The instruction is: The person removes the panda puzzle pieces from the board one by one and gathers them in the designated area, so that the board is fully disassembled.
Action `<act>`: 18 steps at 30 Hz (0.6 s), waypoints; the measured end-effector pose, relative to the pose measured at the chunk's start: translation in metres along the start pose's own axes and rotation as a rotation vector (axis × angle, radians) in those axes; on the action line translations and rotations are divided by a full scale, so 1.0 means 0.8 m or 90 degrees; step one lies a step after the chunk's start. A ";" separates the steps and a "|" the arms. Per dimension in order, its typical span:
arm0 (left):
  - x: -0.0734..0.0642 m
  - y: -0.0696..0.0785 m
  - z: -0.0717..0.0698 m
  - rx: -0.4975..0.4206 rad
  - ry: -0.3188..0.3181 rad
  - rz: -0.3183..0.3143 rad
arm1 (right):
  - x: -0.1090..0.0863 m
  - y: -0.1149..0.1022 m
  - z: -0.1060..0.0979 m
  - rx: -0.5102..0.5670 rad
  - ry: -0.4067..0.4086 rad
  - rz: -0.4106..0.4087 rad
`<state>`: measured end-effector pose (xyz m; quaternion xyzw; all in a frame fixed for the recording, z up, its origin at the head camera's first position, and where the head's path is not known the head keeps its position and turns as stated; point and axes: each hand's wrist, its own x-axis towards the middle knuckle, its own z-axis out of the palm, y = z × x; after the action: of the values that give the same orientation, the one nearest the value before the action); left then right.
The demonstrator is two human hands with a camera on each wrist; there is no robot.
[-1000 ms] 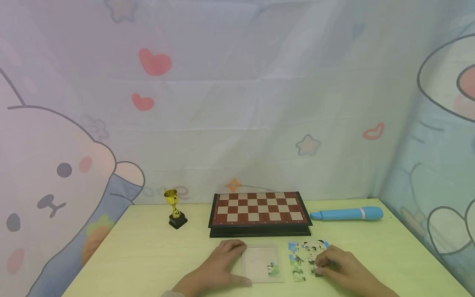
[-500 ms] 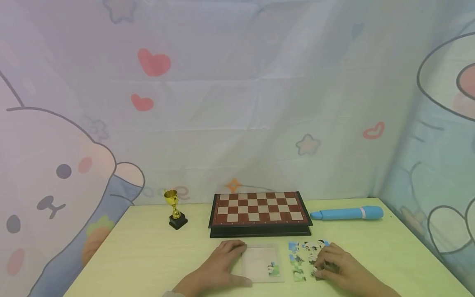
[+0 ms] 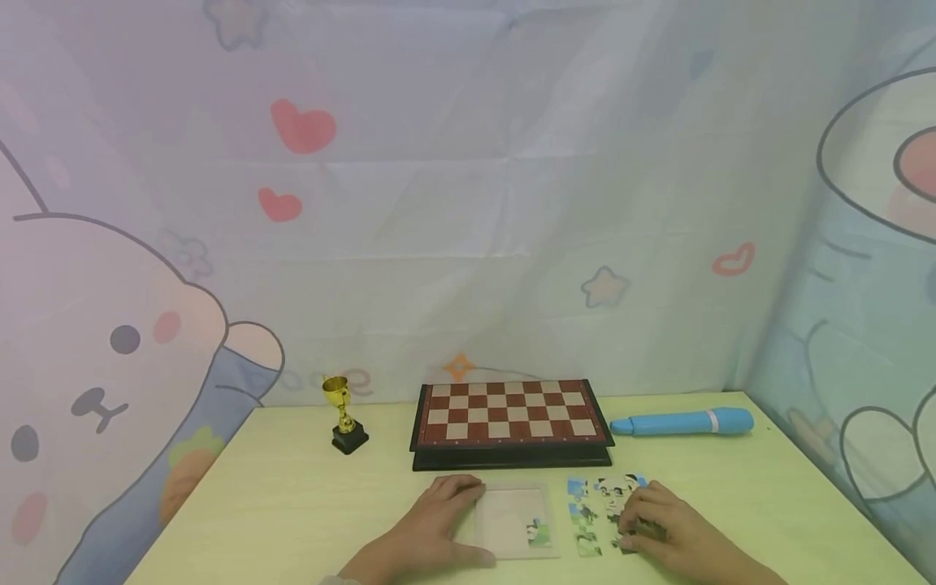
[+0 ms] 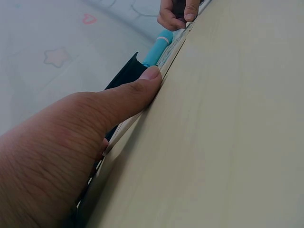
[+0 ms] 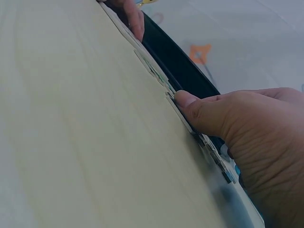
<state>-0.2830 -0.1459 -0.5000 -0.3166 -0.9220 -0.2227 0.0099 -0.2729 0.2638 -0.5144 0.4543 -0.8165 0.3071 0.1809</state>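
Note:
On the table lies a clear puzzle tray (image 3: pixel 504 520) with some joined puzzle pieces (image 3: pixel 539 532) in its lower right corner. My left hand (image 3: pixel 435 528) holds the tray at its left side, fingers at the upper corner and thumb (image 4: pixel 142 88) along the near edge. To the right of the tray are loose panda puzzle pieces (image 3: pixel 585 513), laid in rough columns. Over the right-hand column, my right hand (image 3: pixel 673 524) pinches a puzzle piece between thumb (image 5: pixel 190 102) and fingers. That hand hides part of the piece and some of its neighbours.
Behind the tray stands a chessboard box (image 3: pixel 512 414) with a dark rim. A small gold trophy (image 3: pixel 344 410) is at the back left, and a blue pen-shaped thing (image 3: pixel 683 422) lies at the back right. A printed cloth (image 3: pixel 439 309) hangs behind the table.

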 end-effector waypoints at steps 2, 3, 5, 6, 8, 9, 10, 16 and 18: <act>-0.001 0.000 0.000 -0.001 -0.002 -0.001 | 0.000 0.000 0.001 0.000 0.003 -0.006; -0.001 0.000 0.000 -0.002 -0.002 -0.002 | 0.000 0.000 0.001 0.000 0.005 -0.008; -0.001 0.000 0.000 0.001 -0.002 -0.003 | 0.000 0.000 0.001 0.004 0.009 -0.005; 0.000 0.000 0.000 0.004 -0.001 -0.002 | 0.000 0.001 0.001 0.005 0.014 0.000; 0.000 0.000 0.000 0.007 0.001 -0.001 | -0.001 0.001 0.001 0.009 0.026 0.015; 0.000 0.001 0.000 0.008 0.002 -0.001 | -0.001 0.000 0.000 0.011 0.031 0.025; 0.000 0.001 0.000 0.009 0.002 -0.001 | -0.001 0.000 -0.001 0.012 0.037 0.034; 0.000 0.002 0.000 0.014 0.001 -0.002 | -0.001 -0.001 -0.005 -0.008 0.059 0.052; 0.000 0.002 0.000 0.013 -0.001 -0.004 | -0.001 -0.001 -0.005 -0.009 0.064 0.045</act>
<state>-0.2819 -0.1449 -0.4994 -0.3134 -0.9253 -0.2133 0.0119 -0.2720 0.2667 -0.5116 0.4078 -0.8241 0.3298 0.2140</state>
